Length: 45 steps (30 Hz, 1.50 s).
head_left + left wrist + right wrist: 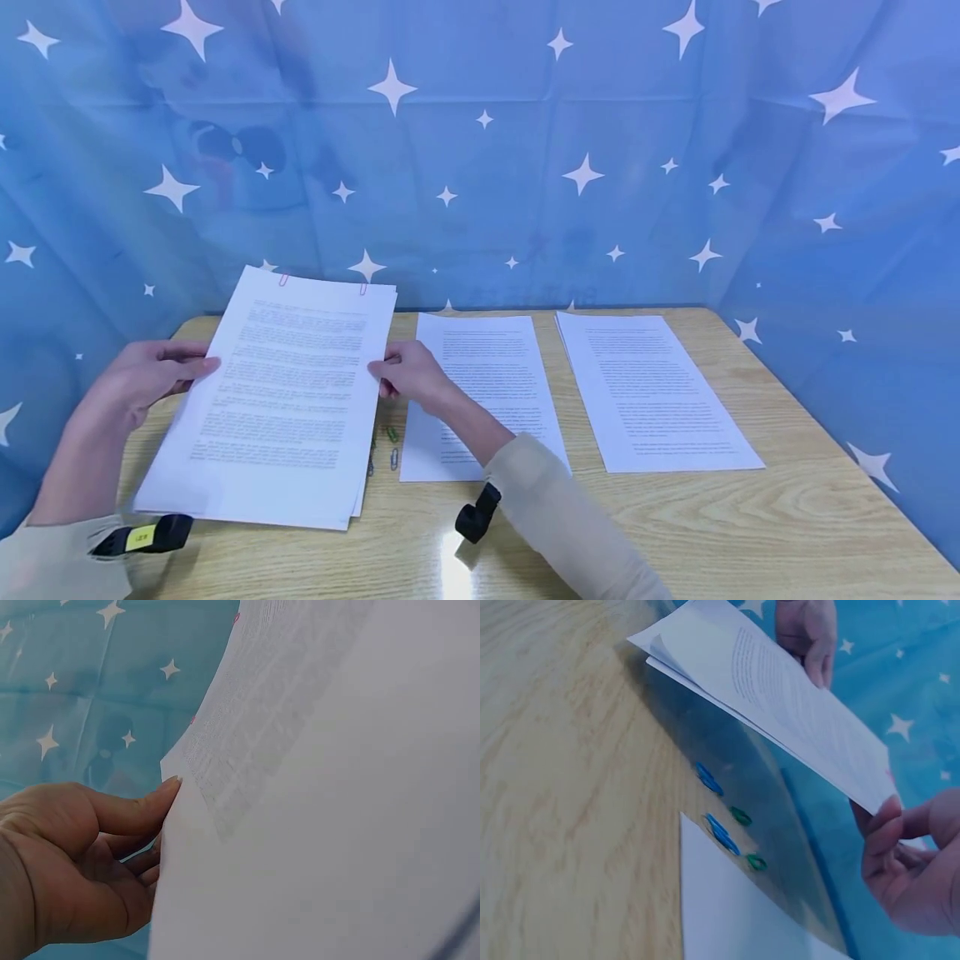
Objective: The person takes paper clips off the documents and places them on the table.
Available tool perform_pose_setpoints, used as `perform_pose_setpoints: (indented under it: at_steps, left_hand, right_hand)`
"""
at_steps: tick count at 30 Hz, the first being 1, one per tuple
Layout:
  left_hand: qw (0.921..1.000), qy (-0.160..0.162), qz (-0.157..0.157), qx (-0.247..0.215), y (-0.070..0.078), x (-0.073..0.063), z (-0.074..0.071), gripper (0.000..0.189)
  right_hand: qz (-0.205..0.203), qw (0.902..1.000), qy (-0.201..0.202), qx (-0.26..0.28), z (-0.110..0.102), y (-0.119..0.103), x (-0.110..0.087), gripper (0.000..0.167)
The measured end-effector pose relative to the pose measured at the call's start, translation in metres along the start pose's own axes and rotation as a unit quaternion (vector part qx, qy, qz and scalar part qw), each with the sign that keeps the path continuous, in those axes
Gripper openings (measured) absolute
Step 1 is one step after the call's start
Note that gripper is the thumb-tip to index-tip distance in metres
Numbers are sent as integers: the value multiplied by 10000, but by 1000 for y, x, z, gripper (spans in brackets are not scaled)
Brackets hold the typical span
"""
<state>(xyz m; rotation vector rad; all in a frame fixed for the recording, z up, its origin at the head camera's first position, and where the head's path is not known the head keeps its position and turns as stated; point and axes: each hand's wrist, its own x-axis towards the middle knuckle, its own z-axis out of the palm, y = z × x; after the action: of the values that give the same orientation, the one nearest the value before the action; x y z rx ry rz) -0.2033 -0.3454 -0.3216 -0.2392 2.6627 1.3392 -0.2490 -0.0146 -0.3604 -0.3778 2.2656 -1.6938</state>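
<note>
A stack of printed sheets is held up off the table, tilted, with two pink paper clips along its top edge. My left hand pinches the stack's left edge, thumb on the front face, as the left wrist view also shows. On the opposite edge my right hand grips the paper between thumb and curled fingers. Below the stack, blue paper clips and green paper clips lie on the wood. The stack hides part of the table beneath it.
A printed sheet lies in the middle of the wooden table, partly under my right forearm. Farther right lies a second stack of printed paper. A blue curtain with white stars hangs behind the table and along its sides.
</note>
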Motion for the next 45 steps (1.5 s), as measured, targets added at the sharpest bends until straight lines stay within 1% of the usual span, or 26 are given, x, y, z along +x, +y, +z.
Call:
perform_pose_setpoints:
  at_steps: [6, 10, 13, 18, 21, 23, 29, 31, 36, 39, 45]
  left_hand:
    - [9999, 60, 126, -18, 15, -4, 6, 67]
    - [9998, 90, 198, 9, 25, -8, 13, 66]
    - [9995, 55, 303, 43, 33, -10, 19, 65]
    - [9981, -94, 608, 64, 46, -13, 29, 59]
    - [9966, -88, 808, 101, 53, -15, 36, 53]
    - [9961, -50, 867, 133, 58, -16, 41, 49]
    - [9956, -137, 925, 26, 72, -20, 58, 45]
    - [9952, -135, 969, 32, 75, -22, 63, 43]
    - [9927, -182, 1181, -160, 83, -24, 73, 36]
    - [9909, -211, 1300, -285, 87, -26, 81, 33]
    - [9859, -196, 1573, -530, 95, -28, 101, 27]
  right_hand:
    - [-59, 10000, 70, -31, -18, -2, -6, 14]
    - [-75, 9997, 131, -172, -31, -1, -10, 14]
    - [-135, 9996, 115, -234, -42, 1, -14, 16]
    - [-475, 9985, 22, -285, -63, 3, -21, 18]
    - [-690, 9970, -48, -339, -74, 4, -25, 18]
    - [-804, 9963, -68, -308, -80, 6, -28, 18]
    - [-991, 9949, -4, -182, -100, 12, -35, 17]
    - [-1047, 9943, -29, -181, -106, 12, -39, 19]
    - [-1095, 9937, -119, -208, -121, 11, -48, 23]
    - [-1081, 9937, -173, -247, -131, 11, -54, 22]
    - [-1249, 9908, -431, -309, -155, 18, -66, 18]
